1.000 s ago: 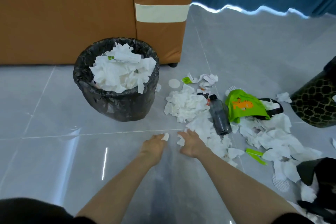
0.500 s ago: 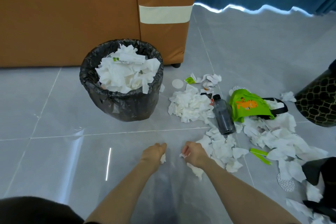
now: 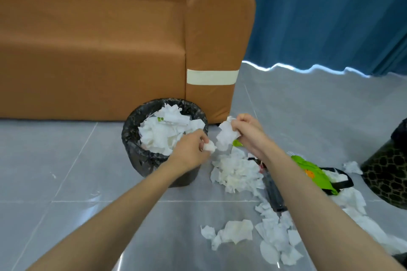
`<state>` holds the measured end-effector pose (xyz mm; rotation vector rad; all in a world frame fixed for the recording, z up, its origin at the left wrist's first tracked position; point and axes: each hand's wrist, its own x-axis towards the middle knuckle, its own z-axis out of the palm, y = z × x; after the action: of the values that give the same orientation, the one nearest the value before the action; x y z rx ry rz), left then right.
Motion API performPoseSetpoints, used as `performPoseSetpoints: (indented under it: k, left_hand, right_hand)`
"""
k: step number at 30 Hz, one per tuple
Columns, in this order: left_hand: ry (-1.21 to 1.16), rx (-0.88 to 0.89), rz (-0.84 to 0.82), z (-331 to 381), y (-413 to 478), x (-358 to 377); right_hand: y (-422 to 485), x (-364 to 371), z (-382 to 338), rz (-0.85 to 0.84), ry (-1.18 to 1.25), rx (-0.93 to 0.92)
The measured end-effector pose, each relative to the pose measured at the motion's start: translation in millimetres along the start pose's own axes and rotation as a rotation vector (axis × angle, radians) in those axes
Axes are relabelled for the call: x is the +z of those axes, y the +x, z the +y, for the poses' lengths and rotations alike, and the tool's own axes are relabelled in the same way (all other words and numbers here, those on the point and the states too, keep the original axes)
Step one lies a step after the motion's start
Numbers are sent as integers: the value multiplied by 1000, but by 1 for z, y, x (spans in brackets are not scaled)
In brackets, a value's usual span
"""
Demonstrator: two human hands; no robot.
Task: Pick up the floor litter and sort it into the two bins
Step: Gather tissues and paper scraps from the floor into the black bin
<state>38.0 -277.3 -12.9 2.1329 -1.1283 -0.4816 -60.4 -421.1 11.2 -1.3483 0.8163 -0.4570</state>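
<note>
Left hand [image 3: 191, 149] pinches a small tissue wad [image 3: 209, 146] at the right rim of the black-lined bin [image 3: 136, 156], and I read the right hand [image 3: 248, 134] as clenched round a larger crumpled tissue [image 3: 224, 136] just beside it, above the tissue litter [image 3: 235, 171] spread on the floor [image 3: 66, 160].

Living room: sofa [image 3: 110, 39], curtain [image 3: 330, 13]

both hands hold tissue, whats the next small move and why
Probably shift both hands left over the black-lined bin and release: left hand grips a small wad, right hand a larger wad, both near its rim, and it holds similar tissue.
</note>
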Motion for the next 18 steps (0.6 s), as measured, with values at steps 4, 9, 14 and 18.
performPoseSetpoints:
  k: [4, 9, 14, 18]
  left_hand:
    - [25, -90, 205, -4, 9, -59]
    - [67, -169, 325, -37, -1, -86]
    - [40, -252, 287, -52, -6, -93]
    - [94, -256, 168, -55, -13, -92]
  right_hand:
    - [11, 32, -34, -155, 234, 2]
    - [17, 76, -40, -203, 155, 25]
    - [6, 96, -25, -242, -155, -13]
    - [0, 96, -22, -227, -340, -14]
